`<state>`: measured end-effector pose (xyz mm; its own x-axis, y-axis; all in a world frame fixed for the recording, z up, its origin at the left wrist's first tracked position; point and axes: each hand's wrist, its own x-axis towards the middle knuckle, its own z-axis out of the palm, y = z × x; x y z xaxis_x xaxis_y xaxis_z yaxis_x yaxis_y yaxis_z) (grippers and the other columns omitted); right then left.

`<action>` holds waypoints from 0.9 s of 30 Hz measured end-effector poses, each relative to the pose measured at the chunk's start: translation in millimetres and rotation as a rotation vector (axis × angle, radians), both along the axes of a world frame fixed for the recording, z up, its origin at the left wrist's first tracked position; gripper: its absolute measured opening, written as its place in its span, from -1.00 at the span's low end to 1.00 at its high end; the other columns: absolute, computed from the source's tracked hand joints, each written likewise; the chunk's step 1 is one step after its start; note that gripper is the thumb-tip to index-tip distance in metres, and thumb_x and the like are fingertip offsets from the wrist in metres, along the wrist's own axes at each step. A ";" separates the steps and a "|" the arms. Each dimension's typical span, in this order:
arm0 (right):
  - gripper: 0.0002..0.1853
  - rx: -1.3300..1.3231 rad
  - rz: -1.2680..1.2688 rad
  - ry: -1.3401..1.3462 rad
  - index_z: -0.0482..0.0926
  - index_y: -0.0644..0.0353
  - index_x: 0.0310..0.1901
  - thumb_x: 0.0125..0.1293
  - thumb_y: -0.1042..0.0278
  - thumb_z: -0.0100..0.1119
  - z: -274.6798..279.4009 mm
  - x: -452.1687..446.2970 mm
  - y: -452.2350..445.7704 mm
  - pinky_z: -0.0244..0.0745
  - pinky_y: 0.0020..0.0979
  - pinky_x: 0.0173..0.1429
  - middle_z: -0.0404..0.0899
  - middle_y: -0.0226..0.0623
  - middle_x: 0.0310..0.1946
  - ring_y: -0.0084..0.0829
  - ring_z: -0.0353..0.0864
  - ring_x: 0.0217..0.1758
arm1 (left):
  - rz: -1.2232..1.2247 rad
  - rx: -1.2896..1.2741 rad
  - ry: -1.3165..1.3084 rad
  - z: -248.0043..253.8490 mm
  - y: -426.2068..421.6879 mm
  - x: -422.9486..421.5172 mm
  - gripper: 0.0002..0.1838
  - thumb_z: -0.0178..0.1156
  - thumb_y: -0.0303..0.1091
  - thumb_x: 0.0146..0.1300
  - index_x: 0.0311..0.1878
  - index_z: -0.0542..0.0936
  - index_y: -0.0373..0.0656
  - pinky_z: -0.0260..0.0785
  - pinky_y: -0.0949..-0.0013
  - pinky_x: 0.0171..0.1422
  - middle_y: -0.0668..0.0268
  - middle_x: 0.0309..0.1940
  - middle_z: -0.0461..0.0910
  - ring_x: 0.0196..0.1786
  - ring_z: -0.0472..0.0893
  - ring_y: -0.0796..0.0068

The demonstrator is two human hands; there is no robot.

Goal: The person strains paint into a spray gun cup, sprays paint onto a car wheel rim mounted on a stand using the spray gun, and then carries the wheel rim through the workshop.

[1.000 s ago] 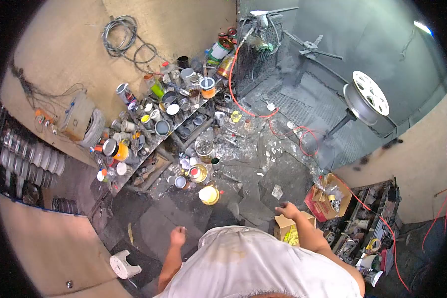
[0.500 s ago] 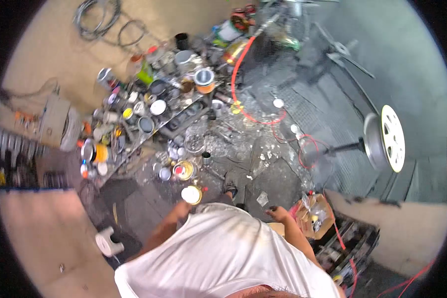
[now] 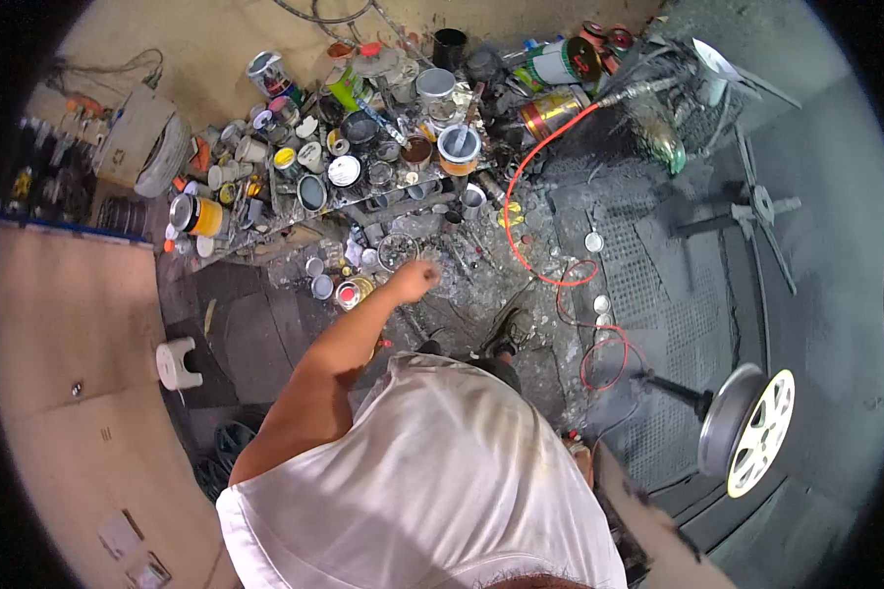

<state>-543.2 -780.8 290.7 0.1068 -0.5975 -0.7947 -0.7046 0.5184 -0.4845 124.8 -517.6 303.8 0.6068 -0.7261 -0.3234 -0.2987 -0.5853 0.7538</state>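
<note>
My left hand (image 3: pixel 417 281) is stretched forward over the littered floor in front of the bench. Its fingers look curled together, and I cannot make out whether anything is in them. Just beyond it is a round, clear-looking container (image 3: pixel 397 251). Nearer me, to its left, stands a metal can with a red cap (image 3: pixel 348 294), beside a small grey-topped pot (image 3: pixel 322 287). My right hand is out of sight, hidden by my body in the white shirt (image 3: pixel 462 471).
A low bench crowded with paint cans (image 3: pixel 344 172) runs along the wall. A red hose (image 3: pixel 509 211) winds across the floor. At right, a wheel rim (image 3: pixel 756 432) sits on a stand. A white stool (image 3: pixel 178 364) is at left.
My left arm has reached forward from beside my body. The white-topped can by my left hand no longer shows. My right hand has gone out of view, and the camera view has turned.
</note>
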 end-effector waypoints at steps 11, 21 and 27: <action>-0.77 -0.572 1.239 0.086 0.80 0.19 -0.13 0.37 0.32 0.18 -98.1 361.5 -320.2 0.60 -0.13 -0.04 0.80 -0.03 -0.16 -0.23 0.80 -0.12 | 0.262 0.741 0.319 -22.9 159.9 -218.9 -0.45 0.30 -0.01 0.29 0.20 0.68 -0.23 0.52 0.02 0.28 -0.04 0.07 0.73 0.13 0.70 -0.05; -0.73 -0.186 0.939 -0.581 0.77 0.30 -0.05 0.35 0.30 0.36 39.9 799.8 -205.0 0.54 -0.45 -0.07 0.75 -0.32 -0.32 -0.52 0.63 -0.25 | 0.708 0.438 0.451 -20.3 87.3 -280.6 -0.50 0.32 -0.01 0.27 0.16 0.70 -0.13 0.52 0.07 0.25 0.03 0.02 0.76 0.09 0.71 0.00; 0.18 -0.584 1.073 -0.154 0.47 0.55 0.34 0.06 -0.55 0.35 -14.2 916.7 -158.9 0.34 -0.09 0.53 0.50 0.30 0.34 0.13 0.49 0.45 | 0.962 0.260 0.566 8.1 116.9 -258.3 -0.57 0.32 -0.11 0.26 0.13 0.71 -0.11 0.54 0.05 0.21 0.04 -0.01 0.76 0.04 0.72 -0.02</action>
<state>373.5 -939.7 276.5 0.8319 -0.4109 -0.3731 -0.5550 -0.6107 -0.5649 -133.5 -400.7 311.8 0.5943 0.0891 -0.7993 0.7007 -0.5453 0.4602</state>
